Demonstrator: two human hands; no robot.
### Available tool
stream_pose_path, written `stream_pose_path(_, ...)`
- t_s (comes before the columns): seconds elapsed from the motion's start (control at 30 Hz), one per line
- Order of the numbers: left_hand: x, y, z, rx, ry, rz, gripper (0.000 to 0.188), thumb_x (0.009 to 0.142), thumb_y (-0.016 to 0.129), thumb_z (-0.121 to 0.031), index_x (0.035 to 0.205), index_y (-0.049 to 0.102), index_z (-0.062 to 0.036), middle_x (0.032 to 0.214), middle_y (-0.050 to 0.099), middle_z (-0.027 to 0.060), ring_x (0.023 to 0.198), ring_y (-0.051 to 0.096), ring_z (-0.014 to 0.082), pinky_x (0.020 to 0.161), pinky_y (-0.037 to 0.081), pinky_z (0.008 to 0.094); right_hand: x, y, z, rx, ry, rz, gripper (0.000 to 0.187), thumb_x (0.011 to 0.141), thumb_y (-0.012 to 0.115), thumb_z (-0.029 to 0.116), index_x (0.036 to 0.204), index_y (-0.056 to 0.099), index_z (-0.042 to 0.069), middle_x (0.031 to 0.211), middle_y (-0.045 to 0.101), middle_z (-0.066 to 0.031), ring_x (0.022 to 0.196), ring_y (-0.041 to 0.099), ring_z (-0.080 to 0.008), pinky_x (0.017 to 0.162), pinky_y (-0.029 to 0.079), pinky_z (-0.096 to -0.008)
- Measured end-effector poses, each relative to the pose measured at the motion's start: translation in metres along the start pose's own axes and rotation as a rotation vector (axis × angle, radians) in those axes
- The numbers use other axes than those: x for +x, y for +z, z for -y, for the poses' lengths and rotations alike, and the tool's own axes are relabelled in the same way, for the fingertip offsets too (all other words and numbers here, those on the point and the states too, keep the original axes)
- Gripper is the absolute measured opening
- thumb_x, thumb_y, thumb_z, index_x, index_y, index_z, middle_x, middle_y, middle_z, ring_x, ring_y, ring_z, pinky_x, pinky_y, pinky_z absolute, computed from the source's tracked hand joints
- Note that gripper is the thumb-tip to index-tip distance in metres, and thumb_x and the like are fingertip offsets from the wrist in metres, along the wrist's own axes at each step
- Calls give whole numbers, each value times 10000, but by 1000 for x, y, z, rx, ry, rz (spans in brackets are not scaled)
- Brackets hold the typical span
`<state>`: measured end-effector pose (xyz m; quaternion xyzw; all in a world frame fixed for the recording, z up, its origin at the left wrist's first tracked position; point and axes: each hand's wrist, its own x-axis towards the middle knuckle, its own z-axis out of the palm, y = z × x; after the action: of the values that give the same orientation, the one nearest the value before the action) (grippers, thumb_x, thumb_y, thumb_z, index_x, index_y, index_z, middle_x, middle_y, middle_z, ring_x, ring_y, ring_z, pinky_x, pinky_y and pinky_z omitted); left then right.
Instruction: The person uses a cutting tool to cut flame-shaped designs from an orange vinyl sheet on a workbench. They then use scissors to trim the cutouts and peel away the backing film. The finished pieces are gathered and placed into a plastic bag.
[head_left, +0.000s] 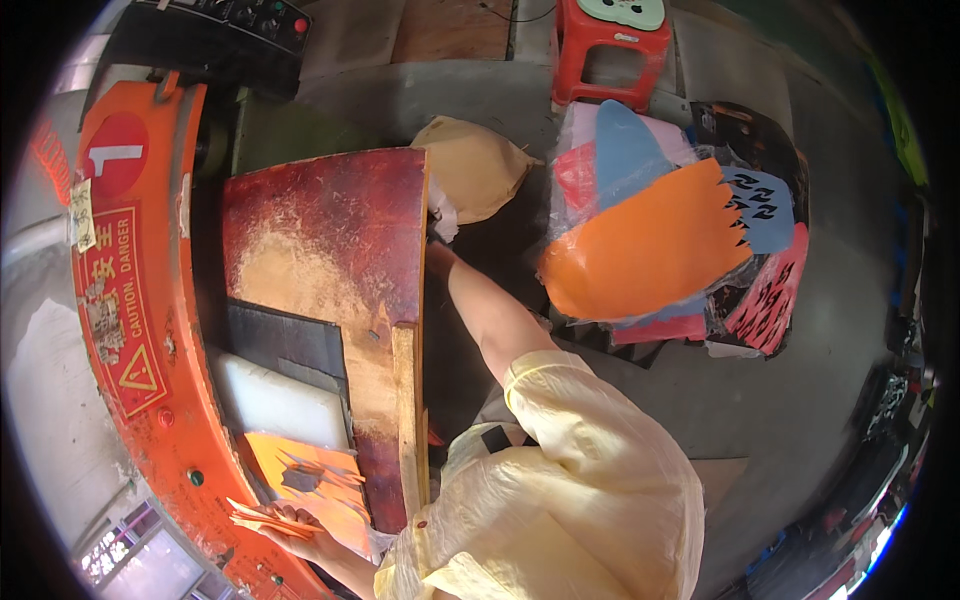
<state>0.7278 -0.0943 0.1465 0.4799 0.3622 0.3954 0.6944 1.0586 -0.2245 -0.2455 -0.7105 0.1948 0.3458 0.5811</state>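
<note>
My left hand (300, 537) is closed around several thin orange cut pieces (262, 519), beside the front of an orange machine (165, 400). Close to it lies an orange sheet with jagged slits (330, 478), next to a white block (285, 402) and a black pad (290, 338) on the worn red board (320, 215). My right arm stretches past the board's edge, and my right hand (438, 256) reaches down there; its fingers are hidden in shadow. Nearest to that hand are a whitish plastic bag (442, 208) and a tan sack (475, 165).
To the right is a pile with a large orange sheet (640, 245), blue sheets (628, 150) and a pink slitted sheet (772, 295). A red stool (611, 55) stands behind it. A wooden strip (406, 410) runs along the board's edge. A black control box (215, 35) sits at the far left.
</note>
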Motion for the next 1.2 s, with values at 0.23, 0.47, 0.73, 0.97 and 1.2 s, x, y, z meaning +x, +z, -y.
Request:
stream_pose_path(0.23, -52, -11, -41, 92, 228, -144, 407, 948, 481, -387, 1248, 427, -118, 916, 495, -3, 622, 499, 62, 413, 412, 153, -55, -61, -13, 313, 54, 141, 175, 884, 520, 271, 744, 572, 179, 638, 504, -21, 525, 504, -159, 469, 409, -300)
stream_pose_path(0.47, -133, -135, -120, -64, -45, -303, 525, 923, 480, -469, 1290, 457, -94, 1015, 587, 32, 795, 571, 110, 623, 488, 243, -304, -107, -14, 647, -194, 381, 203, 859, 586, 299, 890, 591, 98, 738, 602, -51, 602, 577, -168, 492, 481, -288)
stream_pose_path(0.73, -301, -269, -156, -230, 27, 175, 523, 927, 471, -476, 1242, 434, -60, 882, 514, 42, 554, 502, 94, 376, 362, 172, -647, 94, -57, -162, -1206, 1627, 959, 698, 766, 455, 1405, 286, 20, 1326, 458, -144, 1224, 462, -237, 1014, 381, -366)
stream_pose_path(0.97, -434, -425, -164, -698, 6, -10, 388, 972, 419, -400, 1154, 450, -58, 894, 514, 48, 578, 502, 100, 402, 366, 181, -824, 111, -246, -482, -195, 1886, 375, 808, 665, 214, 1097, 552, 3, 978, 609, -52, 935, 586, -139, 796, 499, -296)
stream_pose_path(1.2, -489, -521, -131, -304, 70, -342, 428, 933, 496, -437, 1146, 470, -67, 884, 558, 49, 612, 540, 96, 398, 395, 193, -843, 152, -262, -887, -356, 1826, 259, 809, 643, 242, 967, 632, 37, 885, 629, -28, 777, 584, -114, 691, 465, -255)
